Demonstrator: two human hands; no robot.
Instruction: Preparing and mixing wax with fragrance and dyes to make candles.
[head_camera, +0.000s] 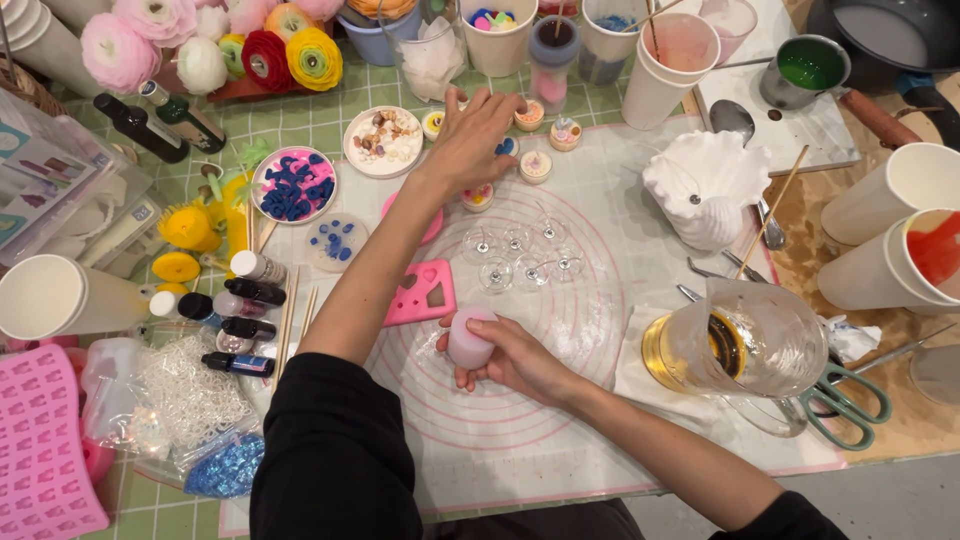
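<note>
Now our right hand cups a pale pink candle mid-mat; our left hand, fingers spread, touches small candles near the mat's far edge.

At nine o'clock a clear box of printed pastel cards stands beside white-labelled dark bottles at ten, small labelled dropper bottles lie left of centre, and clear bags of white beads and blue glitter rest at seven.
</note>
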